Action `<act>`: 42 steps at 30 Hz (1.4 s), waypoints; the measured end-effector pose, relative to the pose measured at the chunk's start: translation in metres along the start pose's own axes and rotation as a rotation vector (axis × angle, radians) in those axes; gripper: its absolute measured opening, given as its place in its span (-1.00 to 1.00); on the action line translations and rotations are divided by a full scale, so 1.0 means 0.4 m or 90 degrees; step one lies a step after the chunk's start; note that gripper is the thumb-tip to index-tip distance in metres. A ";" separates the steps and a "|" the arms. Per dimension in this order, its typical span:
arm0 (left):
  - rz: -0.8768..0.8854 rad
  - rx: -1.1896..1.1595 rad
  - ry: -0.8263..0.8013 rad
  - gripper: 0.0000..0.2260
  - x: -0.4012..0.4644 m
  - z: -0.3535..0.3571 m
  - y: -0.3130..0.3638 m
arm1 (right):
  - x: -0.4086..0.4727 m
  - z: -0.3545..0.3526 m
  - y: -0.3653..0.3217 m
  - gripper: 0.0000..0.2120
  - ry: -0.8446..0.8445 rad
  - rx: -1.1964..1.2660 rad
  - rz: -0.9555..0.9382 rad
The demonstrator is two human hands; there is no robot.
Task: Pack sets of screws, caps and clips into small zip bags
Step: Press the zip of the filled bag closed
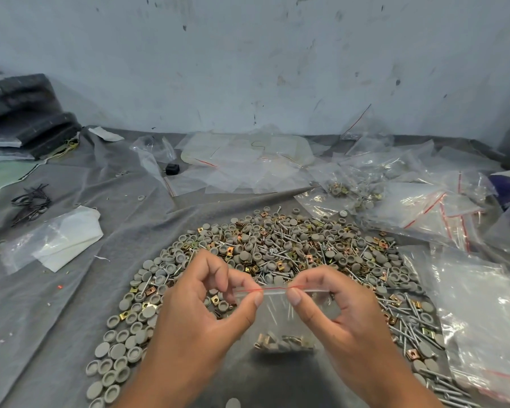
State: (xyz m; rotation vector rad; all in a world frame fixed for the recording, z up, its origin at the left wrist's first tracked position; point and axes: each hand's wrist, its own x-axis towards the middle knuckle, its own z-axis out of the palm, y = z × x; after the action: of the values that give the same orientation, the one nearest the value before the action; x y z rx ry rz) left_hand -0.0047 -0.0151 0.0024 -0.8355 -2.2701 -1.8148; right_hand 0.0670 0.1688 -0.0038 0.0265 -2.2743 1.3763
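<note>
A small clear zip bag (280,316) is held up at centre, just above the near edge of the parts heap; a red line runs along its top seal, and a little cluster of grey caps and brass-coloured clips is seen settled at its bottom, w/ a few screws standing inside. Behind it a wide heap of loose parts (277,254) is spread on the grey cloth (71,304): round grey caps, brass clips, long screws, all mixed. To the right, filled bags (362,187) are piled w/ similar bits inside, and flat empty bags (480,307) are stacked at the right edge. More empty bags (242,160) are scattered at the back, by the wall. The bag's top strip is pinched at its left end by the left hand (200,313), thumb and forefinger curled on it, and at its right end by the right hand (339,313), same grip; the hands are set a bit apart, the seal stretched level between them. Both forearms are cut off by the bottom edge. Whether the seal is pressed closed can't be told. Exact count inside the bag can't be made out, blurred thru the plastic. Dark bent wires (31,201) at far left, kind unclear.
</note>
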 end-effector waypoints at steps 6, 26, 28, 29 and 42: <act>0.039 0.017 -0.009 -0.69 -0.003 0.009 -0.006 | -0.001 -0.007 0.005 -0.83 -0.034 -0.010 -0.008; -0.034 -0.067 0.000 -0.50 0.003 -0.008 -0.042 | 0.069 -0.086 -0.038 -0.95 -0.105 -0.050 0.033; -0.053 -0.087 0.028 -0.54 0.006 -0.011 -0.041 | 0.139 -0.117 -0.052 -0.96 -0.045 -0.017 0.056; -0.062 -0.087 0.032 -0.58 0.007 -0.012 -0.040 | 0.182 -0.138 -0.052 -0.93 0.008 -0.009 0.068; -0.077 -0.036 -0.009 -0.66 0.007 -0.008 -0.015 | 0.265 -0.540 0.228 -0.86 0.333 -0.185 0.398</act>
State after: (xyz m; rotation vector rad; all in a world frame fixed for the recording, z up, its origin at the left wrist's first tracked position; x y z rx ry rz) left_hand -0.0107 -0.0178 -0.0006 -0.7368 -2.3361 -1.9380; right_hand 0.0335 0.4192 0.0459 -1.0841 -2.0596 1.1130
